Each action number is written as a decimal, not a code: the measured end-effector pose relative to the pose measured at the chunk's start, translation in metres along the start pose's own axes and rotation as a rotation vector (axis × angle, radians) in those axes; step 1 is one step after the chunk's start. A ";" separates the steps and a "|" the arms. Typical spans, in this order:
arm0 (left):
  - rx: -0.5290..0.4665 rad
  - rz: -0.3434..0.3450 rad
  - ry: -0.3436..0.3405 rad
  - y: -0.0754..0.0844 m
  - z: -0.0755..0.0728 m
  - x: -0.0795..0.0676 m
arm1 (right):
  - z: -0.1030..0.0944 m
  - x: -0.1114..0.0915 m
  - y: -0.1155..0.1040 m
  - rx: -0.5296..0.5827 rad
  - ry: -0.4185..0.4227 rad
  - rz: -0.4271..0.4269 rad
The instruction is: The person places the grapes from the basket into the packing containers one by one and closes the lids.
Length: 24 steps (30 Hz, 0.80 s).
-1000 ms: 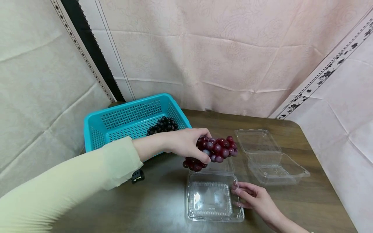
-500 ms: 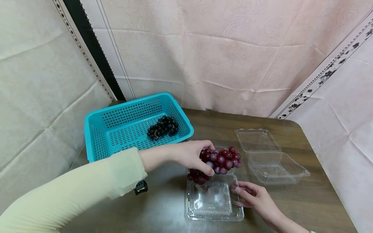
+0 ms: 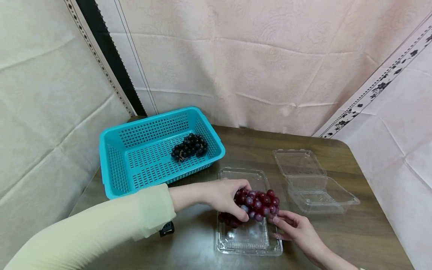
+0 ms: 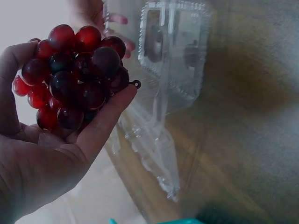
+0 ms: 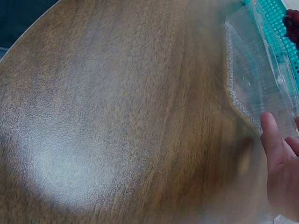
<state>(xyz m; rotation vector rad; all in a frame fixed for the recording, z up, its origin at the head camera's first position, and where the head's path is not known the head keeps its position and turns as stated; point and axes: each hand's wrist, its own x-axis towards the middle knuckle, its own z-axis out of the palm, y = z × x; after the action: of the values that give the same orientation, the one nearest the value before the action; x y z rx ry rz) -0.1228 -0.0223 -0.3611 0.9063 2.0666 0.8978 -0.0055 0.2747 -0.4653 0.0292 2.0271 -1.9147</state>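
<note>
A bunch of red grapes [image 3: 258, 204] is gripped by my left hand [image 3: 225, 197], thumb on the near side and fingers behind. It hangs over the near half of an open clear plastic clamshell box [image 3: 249, 243]. The left wrist view shows the grapes [image 4: 77, 77] cradled between thumb and fingers. My right hand [image 3: 297, 230] holds the clamshell's right side, thumb and fingertips at its wall. In the right wrist view that hand [image 5: 282, 172] touches the box wall [image 5: 252, 79] with the thumb; the other fingers are partly cut off by the frame.
A blue perforated basket [image 3: 148, 127] stands at the left, with a bunch of black grapes [image 3: 189, 147] in its right part. A second open clamshell [image 3: 317, 191] sits on the wooden table [image 3: 368, 225] to the right. Fabric curtains [image 3: 253, 75] hang behind the table.
My left hand has carried the red grapes downward and toward me, from above the clamshell's lid to over its near half. The black grapes show fully now. The right hand stays put.
</note>
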 end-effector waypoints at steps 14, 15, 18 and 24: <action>0.088 0.018 0.003 -0.004 0.017 0.003 | -0.004 0.000 0.001 0.038 -0.061 -0.021; 0.096 0.020 0.008 -0.004 0.018 0.003 | -0.004 0.000 0.001 0.040 -0.061 -0.019; 0.135 0.024 0.027 -0.004 0.023 0.003 | -0.003 0.000 0.001 0.037 -0.056 -0.013; 0.201 0.006 0.087 -0.003 0.036 0.002 | -0.003 0.001 0.000 0.018 -0.036 0.003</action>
<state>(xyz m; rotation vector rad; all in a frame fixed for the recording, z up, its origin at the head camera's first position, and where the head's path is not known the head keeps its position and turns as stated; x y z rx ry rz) -0.0967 -0.0112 -0.3829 0.9938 2.2609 0.7540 -0.0075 0.2776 -0.4658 0.0027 1.9856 -1.9182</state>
